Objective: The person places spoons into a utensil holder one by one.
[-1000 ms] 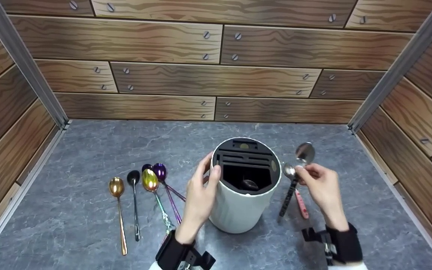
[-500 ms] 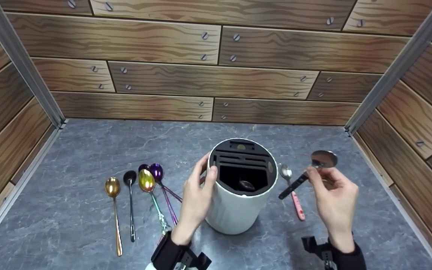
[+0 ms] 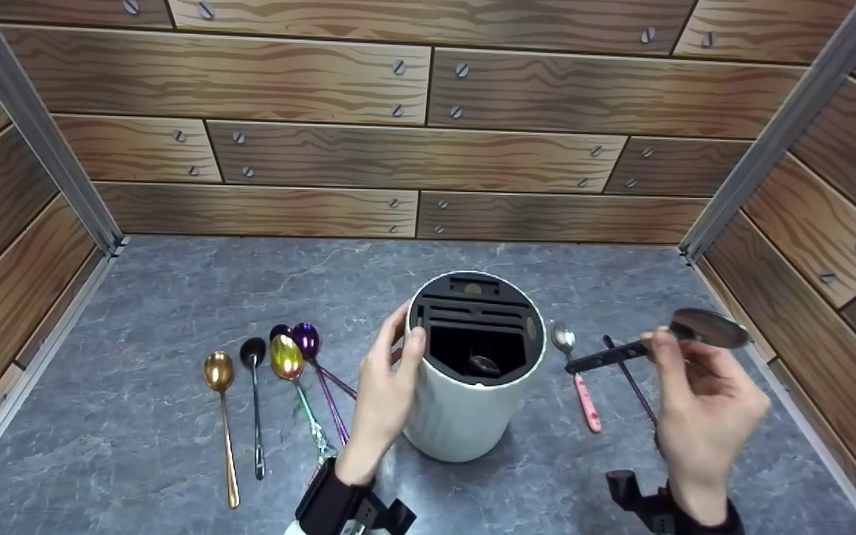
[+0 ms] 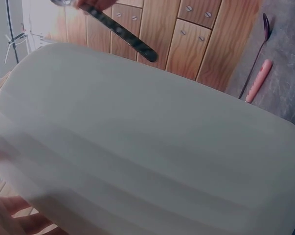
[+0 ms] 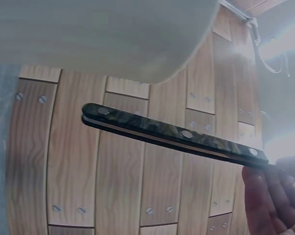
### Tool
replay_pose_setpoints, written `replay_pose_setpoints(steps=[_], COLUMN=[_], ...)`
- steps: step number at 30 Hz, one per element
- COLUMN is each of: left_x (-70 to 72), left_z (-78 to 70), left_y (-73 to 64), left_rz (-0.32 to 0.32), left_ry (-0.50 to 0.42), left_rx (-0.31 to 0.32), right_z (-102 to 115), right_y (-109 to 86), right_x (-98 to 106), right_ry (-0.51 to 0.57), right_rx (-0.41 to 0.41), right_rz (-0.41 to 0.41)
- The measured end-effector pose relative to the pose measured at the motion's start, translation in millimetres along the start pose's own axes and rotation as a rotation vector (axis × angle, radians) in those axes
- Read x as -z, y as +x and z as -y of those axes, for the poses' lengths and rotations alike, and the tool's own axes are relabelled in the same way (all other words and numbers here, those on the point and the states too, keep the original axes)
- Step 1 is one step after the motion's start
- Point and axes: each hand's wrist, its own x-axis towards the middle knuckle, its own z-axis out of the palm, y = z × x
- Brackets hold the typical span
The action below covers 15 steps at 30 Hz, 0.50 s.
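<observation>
A white cylindrical utensil holder with a black slotted top stands on the grey surface. My left hand grips its left side, thumb at the rim and fingers round the wall. A dark spoon bowl shows inside the large opening. To the right, my right hand pinches a spoon near the neck, raised above the surface. Its metal bowl points right and its black riveted handle points left at the holder. In the right wrist view the handle lies below the holder's pale wall.
Right of the holder lie a pink-handled spoon and a thin dark spoon, partly behind the right hand. On the left lie a gold spoon, a black spoon, a yellow-green spoon and purple spoons. Wood-patterned walls enclose the surface.
My right hand has lifted the black-handled spoon and moved right with it, turning the handle from steep to nearly level. The thin dark spoon has come into sight. My left hand keeps its grip.
</observation>
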Motion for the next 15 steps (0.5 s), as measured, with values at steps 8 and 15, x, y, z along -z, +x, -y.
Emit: replay_pose_setpoints(steps=[8,15], left_x=[0.9,0.5], left_z=[1.6,0.9], left_y=[-0.1,-0.1], left_rz=[0.001,0.002], left_ry=[-0.007,-0.010], left_rx=[-0.004,0.001], right_z=[19.8,34.9], right_y=[-0.6,-4.9], right_x=[-1.4,-3.9], right_ry=[0.247,0.345], right_rx=[0.079,0.122], right_rz=[-0.132,-0.196])
